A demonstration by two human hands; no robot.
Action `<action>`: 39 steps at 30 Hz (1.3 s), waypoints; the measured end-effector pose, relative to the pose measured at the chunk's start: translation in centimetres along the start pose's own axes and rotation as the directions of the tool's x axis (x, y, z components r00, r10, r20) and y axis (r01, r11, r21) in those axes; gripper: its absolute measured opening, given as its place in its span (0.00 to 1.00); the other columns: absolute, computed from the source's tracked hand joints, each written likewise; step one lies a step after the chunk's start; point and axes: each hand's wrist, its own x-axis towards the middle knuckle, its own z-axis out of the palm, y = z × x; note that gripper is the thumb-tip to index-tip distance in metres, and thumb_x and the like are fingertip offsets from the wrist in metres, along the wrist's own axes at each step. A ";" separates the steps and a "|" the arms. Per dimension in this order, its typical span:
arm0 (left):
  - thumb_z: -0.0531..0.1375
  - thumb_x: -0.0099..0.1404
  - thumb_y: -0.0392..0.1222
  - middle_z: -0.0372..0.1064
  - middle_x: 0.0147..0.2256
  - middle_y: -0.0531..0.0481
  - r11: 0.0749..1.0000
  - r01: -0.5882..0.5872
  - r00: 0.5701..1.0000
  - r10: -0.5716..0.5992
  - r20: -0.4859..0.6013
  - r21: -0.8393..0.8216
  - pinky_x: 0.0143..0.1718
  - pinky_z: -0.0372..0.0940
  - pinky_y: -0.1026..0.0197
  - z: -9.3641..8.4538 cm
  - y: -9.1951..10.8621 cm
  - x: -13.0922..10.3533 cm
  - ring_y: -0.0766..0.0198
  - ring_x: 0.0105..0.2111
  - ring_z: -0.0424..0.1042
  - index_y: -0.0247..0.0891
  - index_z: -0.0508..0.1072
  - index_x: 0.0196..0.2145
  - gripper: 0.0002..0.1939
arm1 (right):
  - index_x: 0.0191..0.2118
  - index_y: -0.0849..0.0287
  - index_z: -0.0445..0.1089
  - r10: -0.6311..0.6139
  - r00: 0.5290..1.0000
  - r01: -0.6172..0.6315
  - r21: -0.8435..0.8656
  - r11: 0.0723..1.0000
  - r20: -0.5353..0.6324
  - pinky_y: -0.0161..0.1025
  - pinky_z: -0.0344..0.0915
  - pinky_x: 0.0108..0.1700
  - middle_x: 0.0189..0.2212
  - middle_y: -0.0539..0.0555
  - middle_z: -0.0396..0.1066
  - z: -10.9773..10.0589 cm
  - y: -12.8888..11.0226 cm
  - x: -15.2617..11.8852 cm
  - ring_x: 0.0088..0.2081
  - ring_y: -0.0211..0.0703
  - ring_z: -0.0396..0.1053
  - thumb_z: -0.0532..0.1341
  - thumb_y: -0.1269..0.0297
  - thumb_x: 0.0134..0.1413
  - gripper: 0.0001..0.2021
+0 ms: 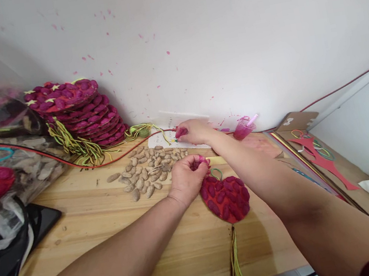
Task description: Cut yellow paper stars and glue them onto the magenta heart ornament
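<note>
My left hand (189, 179) is closed in a pinch above the wooden table, its fingertips stained pink; whatever lies between them is too small to name. A pale yellow strip (217, 160) shows just beyond those fingertips. Right below is a red heart-shaped ornament (227, 199) covered in magenta-painted peanut shells, with a green loop (216, 173) on top and a yellow and dark tassel (234, 257) hanging down. Farther back, my right hand (193, 132) reaches over a white paper (156, 140), fingers curled together near tiny yellow and green bits; its hold is hidden.
Loose peanuts (143, 171) are spread left of my hands. A stack of magenta ornaments (87, 112) with tassels stands against the wall. A cup of pink paint (243, 128) is at the back. A red cable (120, 158) crosses the table; plastic bags (37, 154) and a black device (42, 225) lie left.
</note>
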 end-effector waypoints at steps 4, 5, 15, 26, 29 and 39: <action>0.64 0.54 0.45 0.71 0.25 0.51 1.000 0.007 1.000 -0.007 0.010 -0.007 0.29 0.68 0.62 0.0 0.0 -0.1 0.65 0.25 0.70 0.36 0.74 0.28 0.10 | 0.38 0.59 0.77 0.008 1.000 -0.007 -0.043 0.999 0.010 0.34 0.63 0.39 0.36 0.53 0.79 0.2 -0.6 0.4 0.36 0.41 0.73 0.66 0.70 0.51 0.07; 0.65 0.54 0.45 0.71 0.25 0.51 1.000 0.008 1.000 -0.008 0.010 -0.010 0.29 0.68 0.62 0.0 0.0 -0.1 0.65 0.25 0.70 0.36 0.74 0.28 0.09 | 0.37 0.59 0.77 0.013 1.000 -0.012 -0.051 0.999 0.012 0.34 0.63 0.38 0.36 0.53 0.79 0.2 -0.6 0.4 0.36 0.42 0.73 0.66 0.70 0.50 0.07; 0.65 0.54 0.45 0.72 0.25 0.51 1.000 0.012 1.000 -0.012 0.008 -0.011 0.29 0.68 0.62 0.0 0.1 -0.1 0.65 0.24 0.70 0.36 0.74 0.28 0.09 | 0.35 0.60 0.75 0.094 0.996 -0.094 0.020 0.995 0.005 0.33 0.63 0.34 0.33 0.52 0.78 0.2 -0.7 0.4 0.31 0.38 0.71 0.68 0.71 0.48 0.06; 0.69 0.50 0.43 0.72 0.22 0.53 0.980 0.074 0.995 -0.086 -0.057 -0.186 0.26 0.67 0.66 0.0 0.6 0.1 0.68 0.21 0.71 0.35 0.74 0.27 0.11 | 0.36 0.61 0.73 0.150 0.980 -0.082 0.416 0.906 -0.133 0.32 0.65 0.30 0.33 0.52 0.77 -4.0 -0.6 -5.2 0.29 0.36 0.70 0.66 0.67 0.51 0.06; 0.71 0.49 0.45 0.73 0.22 0.52 0.966 0.077 0.992 -0.099 -0.075 -0.248 0.28 0.67 0.67 -0.2 0.7 0.1 0.69 0.22 0.72 0.34 0.74 0.27 0.13 | 0.34 0.59 0.73 0.123 0.971 -0.012 0.469 0.883 -0.207 0.35 0.65 0.33 0.31 0.50 0.76 -4.8 -1.6 -9.6 0.31 0.38 0.71 0.66 0.66 0.50 0.04; 0.73 0.45 0.41 0.76 0.25 0.47 0.934 0.174 0.983 -0.184 -0.001 -0.313 0.30 0.72 0.65 -0.2 1.9 -0.7 0.66 0.24 0.75 0.30 0.76 0.29 0.16 | 0.34 0.59 0.72 0.023 0.920 0.041 0.156 0.987 -0.392 0.39 0.61 0.41 0.35 0.51 0.76 -1.4 -2.3 -15.6 0.39 0.44 0.70 0.65 0.72 0.52 0.03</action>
